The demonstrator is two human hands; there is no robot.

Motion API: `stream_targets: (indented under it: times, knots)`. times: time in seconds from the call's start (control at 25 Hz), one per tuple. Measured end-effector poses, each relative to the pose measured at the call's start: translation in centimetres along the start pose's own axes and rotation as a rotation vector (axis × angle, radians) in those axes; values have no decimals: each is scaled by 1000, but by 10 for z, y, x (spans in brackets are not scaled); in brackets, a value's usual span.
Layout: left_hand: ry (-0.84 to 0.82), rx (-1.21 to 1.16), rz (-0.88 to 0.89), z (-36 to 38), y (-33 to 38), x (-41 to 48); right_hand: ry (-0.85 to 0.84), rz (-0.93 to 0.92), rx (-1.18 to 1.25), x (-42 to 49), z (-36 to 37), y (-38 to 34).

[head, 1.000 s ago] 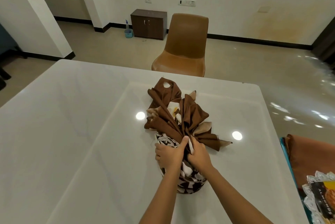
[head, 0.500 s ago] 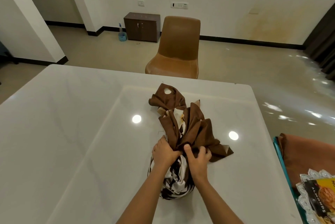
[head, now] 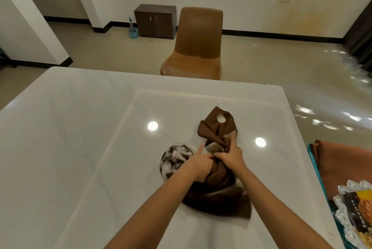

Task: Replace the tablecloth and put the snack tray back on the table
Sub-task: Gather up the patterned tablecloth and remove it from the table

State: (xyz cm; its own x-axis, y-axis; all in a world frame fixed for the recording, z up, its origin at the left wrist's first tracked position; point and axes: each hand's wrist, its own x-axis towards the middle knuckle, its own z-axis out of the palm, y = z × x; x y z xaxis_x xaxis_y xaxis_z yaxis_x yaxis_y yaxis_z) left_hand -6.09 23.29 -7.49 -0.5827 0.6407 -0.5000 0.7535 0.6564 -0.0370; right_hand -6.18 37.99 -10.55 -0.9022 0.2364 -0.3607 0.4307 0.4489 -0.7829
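A: Grip first, quick. Left hand (head: 198,165)?
B: It was curled into the top of the bunched cloth (head: 218,186). The fingers were closed on a fold and one finger stuck out straight. The right hand (head: 231,157) was right beside it, touching, with fingers and thumb closed round the twisted neck of the same bundle. Both had fabric and neither was slack.
A: The cloth itself?
B: It was wadded in a heap on the bare white table (head: 80,138), near the middle. It was mostly plain brown. A brown-and-white patterned part (head: 174,161) bulged out left of the hands, and a brown corner (head: 218,126) with a round hole lay flat beyond the right hand. The near edge was blurred, so I couldn't tell how it was folded.
A: Step?
B: My call is cloth handling, not the tray. Nothing was spread on the table. I couldn't tell whether this bundle was the old cloth being gathered or the fresh one being opened.
A: Snack tray?
B: The snack tray (head: 317,170) was off the table at the right edge of view. It had a teal rim and an almonds packet (head: 358,220) on it. An orange-brown cloth (head: 346,160) lay on or against it. What it rested on was out of frame.
A: Next move?
B: Judgement only. If gathering, it called for lifting the whole wad clear with both hands so no tail dragged. If spreading, it called for finding two corners and pulling them apart. The tray would wait until a cloth lay flat.
A: Anything else?
B: A tan chair (head: 198,47) stood at the table's far side.
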Motion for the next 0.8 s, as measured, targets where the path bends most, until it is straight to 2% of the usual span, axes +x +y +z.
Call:
stream_targets:
  times: [0.08, 0.12, 0.16, 0.2, 0.24, 0.28, 0.32, 0.36, 0.44, 0.48, 0.56, 0.68, 0.72, 0.76, 0.8]
  knots:
    - [152, 122, 82, 0, -2, -5, -31, -76, -36, -4, 0, 5]
    - [291, 107, 50, 6, 0, -9, -33, -103, -29, -8, 1, 8]
    - [482, 62, -58, 16, 5, -14, -31, -128, -14, -12, 1, 13]
    - [674, -31, -268, 27, 15, -22, -29, -147, 2, -15, 1, 17]
    - [798, -232, -563, 38, 27, -32, -27, -161, 9, -17, 1, 20]
    - [837, -511, -857, 46, 40, -41, -23, -182, 6, -18, 1, 21]
    - [826, -835, -1054, 52, 49, -47, -24, -202, -3, -18, 1, 21]
    - [802, -1123, -1139, 57, 54, -48, -33, -225, -16, -16, 1, 21]
    - [774, -1414, -1160, 59, 53, -46, -56, -254, -39, -15, 3, 20]
    - [744, -1419, -1169, 55, 49, -48, -67, -263, -53, -16, 3, 19]
    - [747, -1263, -1221, 53, 34, -57, -76, -271, -75, -16, 2, 19]
    - [1019, -979, -1160, 66, -18, -84, -90, -274, -88, -15, 1, 19]
    - [1034, -912, -1091, 73, -47, -94, -97, -273, -96, -15, 1, 17]
    - [933, -842, -1000, 78, -79, -102, -103, -278, -101, -14, 1, 17]
    - [748, -757, -890, 82, -111, -109, -107, -276, -98, -14, 1, 16]
